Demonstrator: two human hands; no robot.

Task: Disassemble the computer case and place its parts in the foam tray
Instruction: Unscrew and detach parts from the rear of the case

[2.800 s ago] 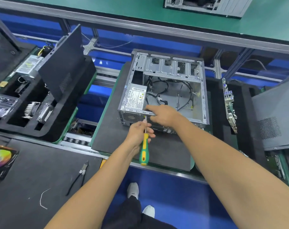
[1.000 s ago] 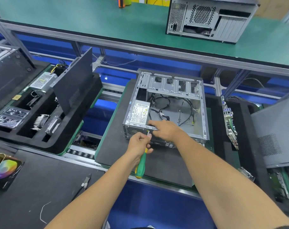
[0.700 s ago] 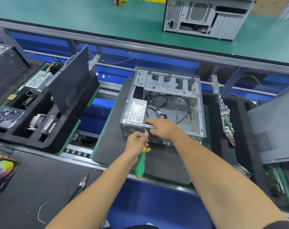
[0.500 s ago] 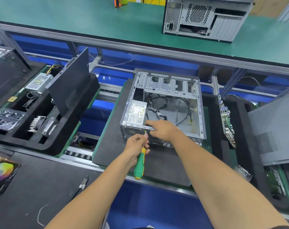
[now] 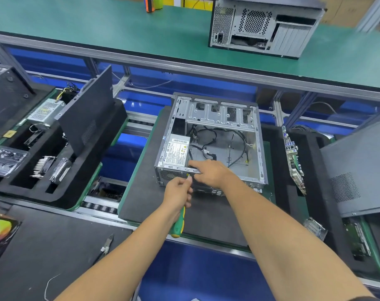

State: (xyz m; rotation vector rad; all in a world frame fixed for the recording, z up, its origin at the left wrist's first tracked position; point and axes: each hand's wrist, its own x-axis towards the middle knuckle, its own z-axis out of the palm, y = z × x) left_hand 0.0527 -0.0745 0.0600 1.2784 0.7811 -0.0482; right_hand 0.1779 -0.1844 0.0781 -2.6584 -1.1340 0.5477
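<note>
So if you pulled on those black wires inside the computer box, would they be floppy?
Probably floppy: the black wires lie in loose loops and curves inside the computer box. They look thin, so likely light. Their far ends are hidden, so they may tug back rather than lift free.

A: Can you see the screwdriver (image 5: 178,222) tip?
B: No, the left hand (image 5: 177,192) covers shaft and tip. The power supply (image 5: 176,152) label is too small to read.
A: And the side panel (image 5: 362,168)?
B: Cut off by the right edge.

Bright even overhead light, soft shadows, wide-angle edge bending.
</note>
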